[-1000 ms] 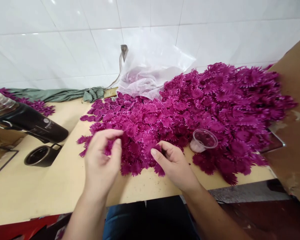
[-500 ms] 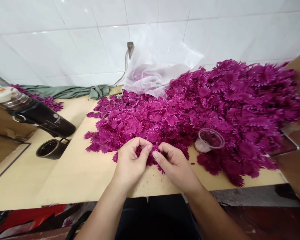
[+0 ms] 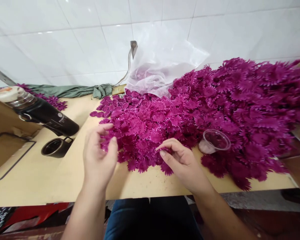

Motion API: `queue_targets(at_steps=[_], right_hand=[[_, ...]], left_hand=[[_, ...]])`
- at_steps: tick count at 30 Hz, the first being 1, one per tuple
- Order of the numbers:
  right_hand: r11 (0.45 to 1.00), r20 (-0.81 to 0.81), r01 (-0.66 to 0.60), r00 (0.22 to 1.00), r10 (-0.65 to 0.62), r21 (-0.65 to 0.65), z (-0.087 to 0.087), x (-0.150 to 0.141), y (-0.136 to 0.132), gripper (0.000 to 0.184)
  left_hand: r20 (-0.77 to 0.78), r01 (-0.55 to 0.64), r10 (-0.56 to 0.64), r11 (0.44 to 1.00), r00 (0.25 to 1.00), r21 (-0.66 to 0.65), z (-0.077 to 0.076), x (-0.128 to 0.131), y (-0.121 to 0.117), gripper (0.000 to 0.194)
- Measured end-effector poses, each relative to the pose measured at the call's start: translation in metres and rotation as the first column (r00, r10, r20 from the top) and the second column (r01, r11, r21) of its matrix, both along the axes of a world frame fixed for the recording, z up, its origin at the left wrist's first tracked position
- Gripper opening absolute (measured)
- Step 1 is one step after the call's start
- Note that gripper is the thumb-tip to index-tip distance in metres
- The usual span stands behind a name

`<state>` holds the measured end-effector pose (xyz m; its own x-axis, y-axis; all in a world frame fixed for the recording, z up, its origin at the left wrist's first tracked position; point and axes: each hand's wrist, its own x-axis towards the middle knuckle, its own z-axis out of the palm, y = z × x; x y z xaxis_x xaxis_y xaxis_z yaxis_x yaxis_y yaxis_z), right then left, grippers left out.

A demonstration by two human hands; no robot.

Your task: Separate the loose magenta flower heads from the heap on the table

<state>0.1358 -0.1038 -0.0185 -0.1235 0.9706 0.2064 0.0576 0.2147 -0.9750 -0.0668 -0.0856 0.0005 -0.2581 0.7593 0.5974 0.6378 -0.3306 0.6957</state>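
Observation:
A large heap of magenta artificial flower heads [image 3: 155, 116] with fringed petals spreads over the table. My left hand [image 3: 98, 156] is open at the heap's left edge, its thumb apart from the curled fingers and nothing plainly held. At the heap's front, my right hand [image 3: 181, 163] has thumb and index finger close together in a pinch. Whatever lies between those fingertips is too small to make out against the flowers. A clear plastic cup [image 3: 213, 141] with something pale in its bottom stands to the right of this hand, among the petals.
A black thermos [image 3: 53, 115] leans at the left beside a dark mug [image 3: 56, 147]. Behind the heap lies a translucent plastic bag [image 3: 152, 80] against the tiled wall. A green cloth [image 3: 72, 90] runs along the table's back, and a cardboard box [image 3: 5, 146] stands far left.
My hands were together at the heap's front, fingertips nearly touching. The left has moved away leftward and opened; the right has shifted slightly right and keeps its pinch.

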Motion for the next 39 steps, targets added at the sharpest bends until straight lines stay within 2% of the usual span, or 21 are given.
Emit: queue_targets(at_steps=[3, 6, 11, 14, 18, 22, 25, 29, 31, 35, 39], right_hand=[[0.995, -0.010, -0.038, 0.999, 0.038, -0.095, 0.004, -0.005, 0.003, 0.016], [0.993, 0.026, -0.010, 1.000, 0.013, -0.114, 0.003, -0.009, 0.004, 0.028], [0.994, 0.052, 0.005, 0.999, 0.001, -0.113, 0.000, -0.007, 0.006, 0.033], [0.993, 0.029, 0.003, 1.000, 0.000, -0.117, -0.001, -0.006, 0.006, 0.034], [0.993, -0.011, -0.041, 0.999, 0.040, -0.112, -0.001, -0.007, 0.005, 0.031], [0.996, -0.022, -0.021, 1.000, 0.019, -0.087, -0.002, -0.009, 0.004, 0.027], [0.995, -0.051, 0.002, 0.999, -0.007, -0.097, 0.000, -0.010, 0.003, 0.030], [0.992, -0.076, -0.023, 0.997, 0.014, -0.122, 0.005, -0.012, 0.003, 0.033], [0.992, -0.076, -0.019, 0.997, 0.010, -0.123, 0.006, -0.013, 0.004, 0.035], [0.990, -0.070, -0.025, 0.997, 0.016, -0.140, 0.006, -0.016, 0.004, 0.039], [0.995, -0.033, -0.019, 0.999, 0.016, -0.096, 0.006, -0.022, 0.002, 0.036]], left_hand=[[-0.149, 0.283, -0.280, 0.959, 0.948, -0.004, 0.002, 0.030, -0.023, 0.016], [-0.202, 0.396, -0.403, 0.915, 0.893, -0.076, 0.003, 0.049, -0.029, 0.016], [0.015, 0.486, -0.497, 0.842, 0.868, -0.234, -0.007, 0.057, -0.018, 0.011], [0.150, 0.506, -0.483, 0.824, 0.863, -0.255, -0.012, 0.058, -0.014, 0.008], [0.270, 0.455, -0.386, 0.847, 0.882, -0.275, -0.013, 0.060, -0.012, 0.012], [0.429, 0.470, -0.327, 0.835, 0.842, -0.287, -0.013, 0.063, -0.010, 0.011], [0.472, 0.538, -0.371, 0.793, 0.799, -0.286, -0.012, 0.062, -0.010, 0.010], [0.522, 0.651, -0.454, 0.701, 0.722, -0.290, -0.010, 0.055, -0.009, 0.011], [0.559, 0.680, -0.466, 0.684, 0.685, -0.263, -0.009, 0.051, -0.008, 0.010], [0.606, 0.667, -0.432, 0.709, 0.667, -0.228, -0.012, 0.049, -0.009, 0.007], [0.644, 0.557, -0.328, 0.810, 0.691, -0.185, -0.016, 0.056, -0.012, 0.010]])
